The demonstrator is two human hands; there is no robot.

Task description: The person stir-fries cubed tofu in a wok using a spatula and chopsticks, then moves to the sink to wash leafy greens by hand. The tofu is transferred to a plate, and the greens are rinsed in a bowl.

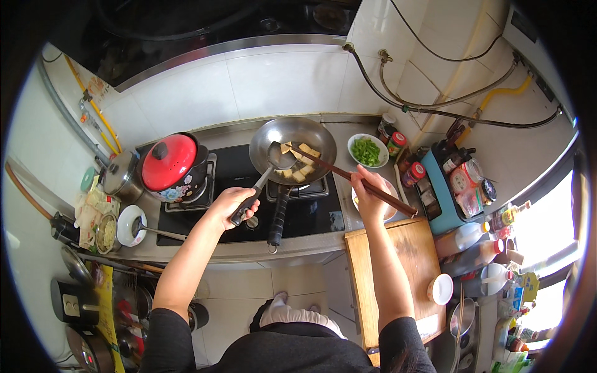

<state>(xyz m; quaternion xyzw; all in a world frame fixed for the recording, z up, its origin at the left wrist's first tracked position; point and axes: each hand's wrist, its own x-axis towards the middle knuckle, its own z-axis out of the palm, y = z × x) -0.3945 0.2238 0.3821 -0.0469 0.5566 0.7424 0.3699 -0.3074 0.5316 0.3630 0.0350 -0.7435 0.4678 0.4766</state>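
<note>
My left hand (234,205) grips the black handle of a metal ladle (281,157), whose bowl rests inside a steel wok (322,140). In my right hand (369,192) is a pair of long brown wooden chopsticks (333,169), their tips among pieces of tofu (305,168) in the wok. Some of the pieces look lightly browned. The wok sits over the right burner of a black gas stove (233,163), its wrapped handle (279,219) pointing towards me. A bowl of cut green peppers (367,150) stands right of the wok. Another bowl (391,200) is partly hidden behind my right hand.
A floral pot with a red lid (170,161) stands on the left burner. Left of the stove is a white bowl holding another ladle (132,225). At the right are a wooden cutting board (410,242), a blue rack (433,186) of seasonings and several large bottles (466,238). A range hood (233,42) overhangs the stove.
</note>
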